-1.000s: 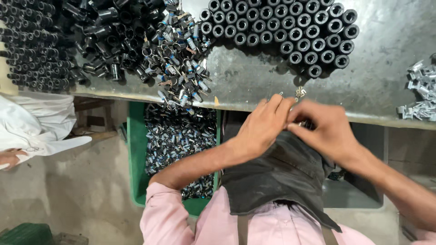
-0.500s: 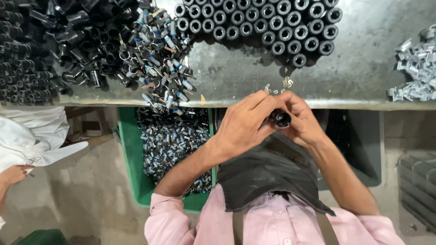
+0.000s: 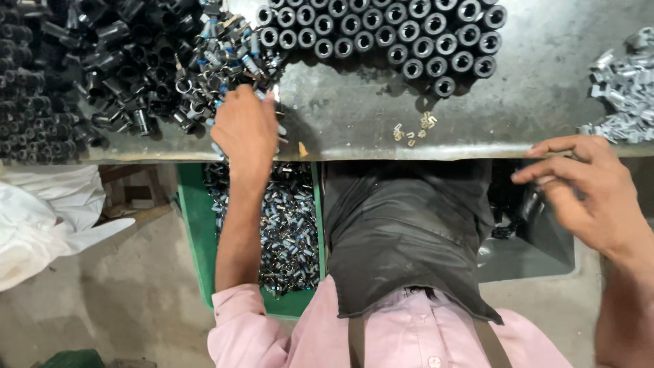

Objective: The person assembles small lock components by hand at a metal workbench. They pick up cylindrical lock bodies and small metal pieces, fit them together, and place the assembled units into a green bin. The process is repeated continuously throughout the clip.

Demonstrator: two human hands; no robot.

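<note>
Left grip (image 3: pixel 245 129) curls on loose metal parts (image 3: pixel 225 61), contents hidden; right grip (image 3: pixel 586 191) open, empty. Parts look small, stiff, light, prob. slippery; pinch sides.

**Bench surroundings**

Upright black cylindrical sleeves (image 3: pixel 381 31) stand in tight rows at upper centre of the grey metal bench (image 3: pixel 531 102). Silvery metal brackets (image 3: pixel 623 85) heap at the upper right. Small brass clips (image 3: pixel 415 128) lie near the bench edge. White cloth (image 3: pixel 41 218) bunches at lower left.
</note>
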